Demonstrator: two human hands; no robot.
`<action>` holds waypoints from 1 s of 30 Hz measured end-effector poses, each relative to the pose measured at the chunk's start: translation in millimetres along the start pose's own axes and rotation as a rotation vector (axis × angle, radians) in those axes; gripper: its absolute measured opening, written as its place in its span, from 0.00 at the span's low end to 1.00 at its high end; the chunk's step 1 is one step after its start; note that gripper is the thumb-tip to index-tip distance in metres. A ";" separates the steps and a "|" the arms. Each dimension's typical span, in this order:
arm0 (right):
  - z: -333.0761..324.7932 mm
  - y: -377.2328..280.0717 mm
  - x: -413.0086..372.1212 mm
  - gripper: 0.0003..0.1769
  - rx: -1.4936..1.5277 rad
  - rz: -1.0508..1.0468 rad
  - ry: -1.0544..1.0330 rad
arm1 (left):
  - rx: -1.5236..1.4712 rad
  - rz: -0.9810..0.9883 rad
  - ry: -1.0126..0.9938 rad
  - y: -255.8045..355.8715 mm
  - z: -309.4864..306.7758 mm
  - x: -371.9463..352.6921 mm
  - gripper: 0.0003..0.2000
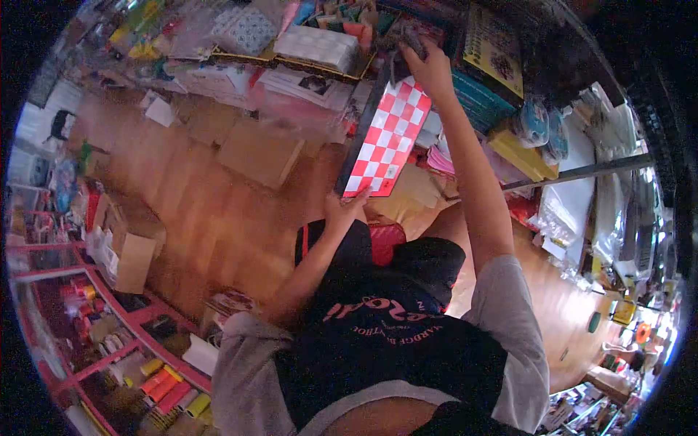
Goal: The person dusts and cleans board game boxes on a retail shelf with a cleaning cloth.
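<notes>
step (judged): checkered box mid-shelving, held tilted at the crowded shelf above the floor | left hand: closed on box's lower edge | right hand: clasping its top end | next calls for: firm two-handed hold, steering clear of neighbouring packets

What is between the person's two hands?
A red-and-white checkered board spans the gap: the left hand holds its lower edge, the right hand its top, as the head view shows.
</notes>
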State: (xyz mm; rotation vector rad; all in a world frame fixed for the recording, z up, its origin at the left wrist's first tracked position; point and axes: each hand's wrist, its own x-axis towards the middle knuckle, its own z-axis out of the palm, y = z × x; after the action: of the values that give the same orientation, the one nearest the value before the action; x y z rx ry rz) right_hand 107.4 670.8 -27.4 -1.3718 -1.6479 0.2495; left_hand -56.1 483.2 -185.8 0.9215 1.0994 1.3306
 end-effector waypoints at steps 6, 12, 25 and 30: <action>8.5 -22.6 -13.1 0.19 -0.473 -0.609 -0.162 | 0.001 0.111 -0.014 -8.9 -1.8 -1.4 0.13; 19.7 -29.0 -64.5 0.17 -0.392 -0.643 -0.401 | 0.017 0.094 -0.022 18.0 4.1 -7.4 0.14; 36.4 -38.3 -124.4 0.22 -0.289 -0.858 -0.596 | 0.240 0.170 0.008 -9.3 -7.3 -3.3 0.17; 4.6 -34.2 -42.2 0.20 -0.493 -0.610 -0.465 | 0.089 0.097 -0.051 -7.0 -7.0 -4.5 0.17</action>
State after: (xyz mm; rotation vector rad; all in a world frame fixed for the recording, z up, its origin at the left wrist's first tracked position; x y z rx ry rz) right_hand 78.3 624.6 -29.0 -1.1203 -2.5569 -0.2337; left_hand -60.6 477.7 -194.1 1.0806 1.0942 1.3379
